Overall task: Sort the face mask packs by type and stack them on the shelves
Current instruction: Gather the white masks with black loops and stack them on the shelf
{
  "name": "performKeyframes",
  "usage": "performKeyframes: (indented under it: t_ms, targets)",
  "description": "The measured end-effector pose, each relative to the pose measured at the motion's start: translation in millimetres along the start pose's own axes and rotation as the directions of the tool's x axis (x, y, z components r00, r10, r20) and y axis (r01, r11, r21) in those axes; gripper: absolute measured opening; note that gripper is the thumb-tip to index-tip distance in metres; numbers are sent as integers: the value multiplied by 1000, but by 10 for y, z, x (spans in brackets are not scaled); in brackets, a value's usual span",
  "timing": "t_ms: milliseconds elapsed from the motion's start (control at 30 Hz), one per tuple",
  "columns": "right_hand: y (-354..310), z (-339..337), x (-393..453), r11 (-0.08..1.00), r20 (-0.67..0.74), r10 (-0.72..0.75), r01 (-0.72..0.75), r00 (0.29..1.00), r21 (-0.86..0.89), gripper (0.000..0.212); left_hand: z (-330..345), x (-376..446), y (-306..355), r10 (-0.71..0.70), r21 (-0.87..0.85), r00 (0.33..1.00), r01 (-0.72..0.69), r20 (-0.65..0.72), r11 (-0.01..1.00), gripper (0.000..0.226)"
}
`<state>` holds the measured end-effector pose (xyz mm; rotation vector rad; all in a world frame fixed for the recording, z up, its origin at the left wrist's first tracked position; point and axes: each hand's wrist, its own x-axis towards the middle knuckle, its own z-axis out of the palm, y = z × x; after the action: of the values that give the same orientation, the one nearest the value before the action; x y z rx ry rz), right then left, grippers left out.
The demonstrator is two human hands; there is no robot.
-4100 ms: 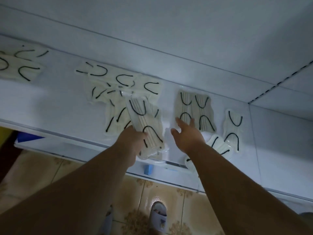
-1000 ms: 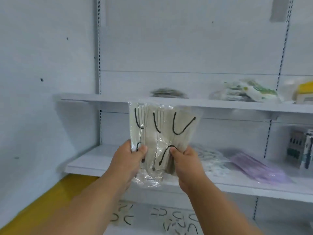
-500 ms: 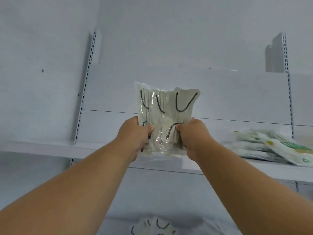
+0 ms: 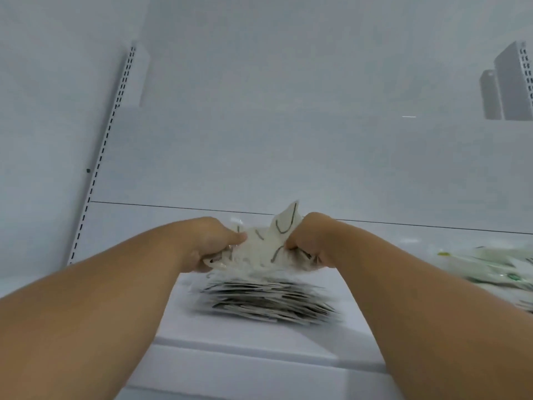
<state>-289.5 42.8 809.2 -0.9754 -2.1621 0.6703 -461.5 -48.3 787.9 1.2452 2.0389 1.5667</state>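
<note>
Clear packs of cream face masks with black ear loops (image 4: pixel 264 246) are held between both hands, tilted nearly flat over the white upper shelf (image 4: pixel 245 339). My left hand (image 4: pixel 207 243) grips their left edge, thumb on top. My right hand (image 4: pixel 310 241) grips the right edge, and one corner of a pack sticks up beside it. Just below them a stack of dark-edged packs (image 4: pixel 268 301) lies on the shelf. Whether the held packs touch that stack cannot be told.
White packs with green print (image 4: pixel 496 269) lie on the same shelf at the right. A slotted upright (image 4: pixel 101 157) runs up the white back wall at the left, and a bracket (image 4: pixel 510 82) juts out at the upper right.
Both hands have tipped the packs from upright to nearly flat and lowered them over the stack on the upper shelf. The view has tilted upward.
</note>
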Motion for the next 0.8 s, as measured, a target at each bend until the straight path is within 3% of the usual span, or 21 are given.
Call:
performKeyframes:
  t_ms: [100, 167, 233, 300, 367, 467, 633, 800]
  targets:
    - [5, 67, 30, 975, 43, -59, 67, 997, -213, 25, 48, 34, -57, 17, 318, 999, 0, -49, 948, 35]
    - [5, 134, 17, 878, 41, -68, 79, 997, -472, 25, 99, -81, -7, 88, 603, 992, -19, -85, 798, 39]
    - [16, 164, -21, 753, -44, -115, 58, 992, -656, 20, 107, -145, -8, 158, 756, 983, -30, -98, 654, 40]
    - [38, 145, -59, 745, -145, -158, 21, 977, -666, 19, 71, -151, -21, 244, 760, 960, -57, -135, 647, 43]
    - [36, 125, -142, 773, -251, -233, 22, 940, -634, 15, 42, -185, 0, 377, 701, 905, -138, -197, 699, 25]
    - [13, 107, -317, 763, -300, -364, 98, 881, -639, 11, 38, -359, 64, 472, 636, 850, -235, -232, 735, 10]
    - [-56, 138, -799, 707, -328, -524, 187, 786, -682, 21, -12, -922, 15, 630, 700, 762, -369, -148, 611, 15]
    - [-228, 299, -1583, 729, -339, -555, 249, 760, -638, 21, -205, -1725, -136, 685, 698, 719, -432, -115, 571, 15]
